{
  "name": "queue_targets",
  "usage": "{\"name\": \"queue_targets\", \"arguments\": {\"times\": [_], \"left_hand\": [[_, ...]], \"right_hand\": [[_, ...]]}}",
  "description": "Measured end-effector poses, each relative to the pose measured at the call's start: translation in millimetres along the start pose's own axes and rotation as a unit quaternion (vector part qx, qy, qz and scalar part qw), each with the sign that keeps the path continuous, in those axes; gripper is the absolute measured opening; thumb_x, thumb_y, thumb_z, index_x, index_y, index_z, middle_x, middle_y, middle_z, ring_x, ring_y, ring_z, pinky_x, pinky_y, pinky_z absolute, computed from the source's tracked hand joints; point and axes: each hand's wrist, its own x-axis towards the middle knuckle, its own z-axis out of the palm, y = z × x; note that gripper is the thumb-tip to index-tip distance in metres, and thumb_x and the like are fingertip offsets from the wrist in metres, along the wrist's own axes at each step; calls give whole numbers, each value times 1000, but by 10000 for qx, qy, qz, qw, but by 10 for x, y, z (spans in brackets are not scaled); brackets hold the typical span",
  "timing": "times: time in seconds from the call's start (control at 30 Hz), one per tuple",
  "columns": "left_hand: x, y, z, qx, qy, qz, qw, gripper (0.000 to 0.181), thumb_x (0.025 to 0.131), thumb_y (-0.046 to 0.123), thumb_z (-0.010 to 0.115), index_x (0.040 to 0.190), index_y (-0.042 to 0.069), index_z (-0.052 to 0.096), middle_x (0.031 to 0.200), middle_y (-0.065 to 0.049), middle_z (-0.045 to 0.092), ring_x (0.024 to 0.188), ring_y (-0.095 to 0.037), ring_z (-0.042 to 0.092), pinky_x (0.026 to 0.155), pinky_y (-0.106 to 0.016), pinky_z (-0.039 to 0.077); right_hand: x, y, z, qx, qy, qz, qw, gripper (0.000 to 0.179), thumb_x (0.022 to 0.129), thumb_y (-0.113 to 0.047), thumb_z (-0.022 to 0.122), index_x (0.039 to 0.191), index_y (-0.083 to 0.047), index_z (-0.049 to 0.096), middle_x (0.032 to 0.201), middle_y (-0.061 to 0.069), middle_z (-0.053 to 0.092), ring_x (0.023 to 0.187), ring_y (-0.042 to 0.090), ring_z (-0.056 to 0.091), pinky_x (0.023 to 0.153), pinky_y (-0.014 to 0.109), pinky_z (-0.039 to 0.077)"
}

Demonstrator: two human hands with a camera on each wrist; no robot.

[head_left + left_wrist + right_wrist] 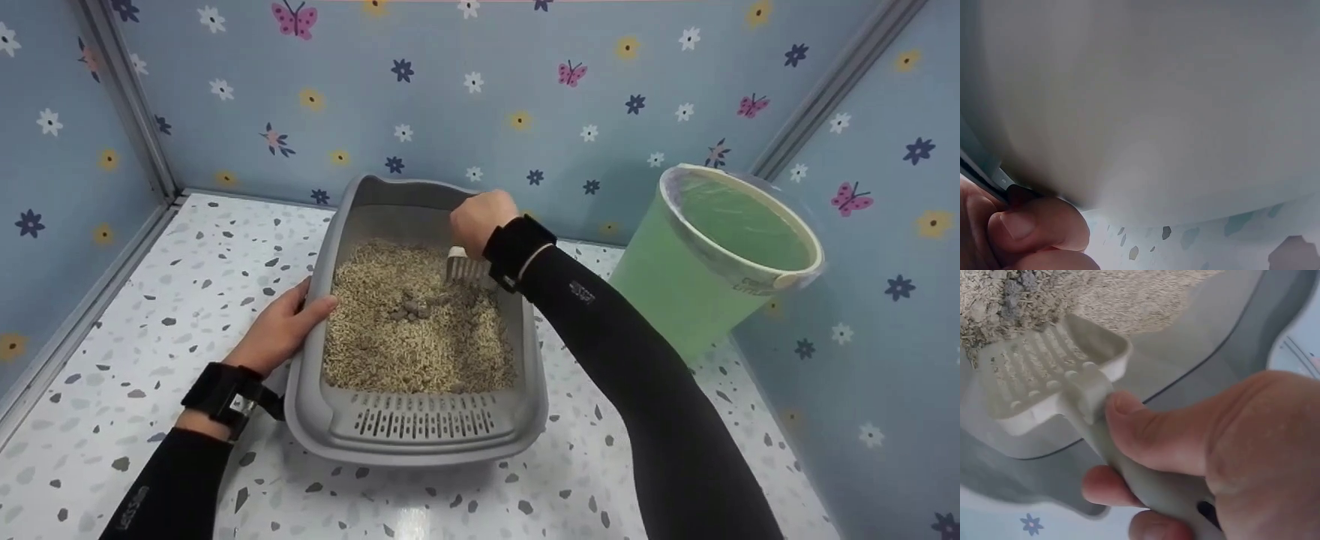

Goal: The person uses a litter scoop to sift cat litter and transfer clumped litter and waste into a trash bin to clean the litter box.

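A grey litter box (416, 452) stands on the speckled surface, filled with tan pellet litter (397, 356). Several grey clumps (411, 310) lie on the litter near its middle. My left hand (279, 330) grips the box's left rim, thumb on top; in the left wrist view curled fingers (1044, 225) show beside the box's outer wall. Over the box's far right part, my right hand (484, 219) holds a slotted litter scoop (1095, 396) by its handle, thumb along the top. The scoop's slotted head touches the litter, front edge down.
To the right of the box stands a translucent green bin (667, 292) with a clear bag folded over its rim. Blue panels (480, 97) with flowers and butterflies enclose the white speckled surface (150, 360) at the back and both sides.
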Motion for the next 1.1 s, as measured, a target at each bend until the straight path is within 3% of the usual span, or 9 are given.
{"name": "queue_targets", "arguments": {"times": [0.17, 0.3, 0.4, 0.53, 0.67, 0.8, 1.1], "left_hand": [[9, -6, -17, -79, 22, -5, 10000, 80, 117, 48, 55, 180, 15, 18, 134, -25, 58, 107, -30, 66, 87, -33, 62], [7, -14, -29, -85, 39, -3, 10000, 83, 116, 50, 56, 180, 13, 17, 134, -26, 58, 106, -30, 67, 85, -33, 63], [6, -16, -25, -18, 48, 3, 10000, 83, 116, 50, 56, 180, 13, 18, 126, -23, 58, 100, -28, 67, 81, -34, 64], [5, -2, -4, 53, 61, 23, 10000, 83, 116, 51, 56, 180, 13, 20, 118, -21, 58, 96, -28, 67, 79, -36, 64], [-1, 17, 5, 35, -14, 45, 10000, 82, 116, 51, 55, 180, 15, 18, 144, -27, 57, 115, -35, 66, 90, -31, 60], [-13, 26, 0, 9, -52, 43, 10000, 82, 117, 52, 54, 180, 17, 17, 161, -26, 49, 128, -38, 60, 97, -27, 54], [-19, 25, 2, 41, 59, 45, 10000, 82, 116, 51, 56, 180, 15, 20, 137, -26, 58, 111, -32, 63, 90, -31, 59]], "right_hand": [[-67, 70, -77, 149, -308, -43, 9994, 45, 103, -2, 56, 71, -19, 30, 68, -2, 27, 65, 17, 26, 58, 39, 29], [-12, 173, -61, 865, -878, 49, 9924, 39, 94, 0, 57, 71, -19, 32, 71, -2, 29, 66, 18, 29, 59, 39, 33], [47, 313, 12, 1511, -1186, 188, 9812, 36, 91, -2, 57, 70, -20, 34, 71, -2, 30, 66, 18, 30, 59, 38, 34], [91, 509, 128, 2216, -1322, 176, 9660, 38, 87, -2, 57, 68, -21, 31, 68, -4, 24, 63, 16, 22, 59, 34, 25], [112, 615, 201, 2799, -1420, 96, 9494, 39, 90, -4, 57, 60, -21, 39, 58, -8, 31, 55, 12, 25, 58, 31, 25], [136, 627, 241, 3164, -1441, 74, 9376, 34, 94, -7, 59, 62, -16, 60, 56, -6, 56, 50, 9, 47, 56, 27, 33], [107, 633, 340, 4253, -1392, 228, 8940, 15, 96, -9, 70, 85, -1, 77, 70, 6, 73, 54, 11, 63, 53, 23, 48]]}}
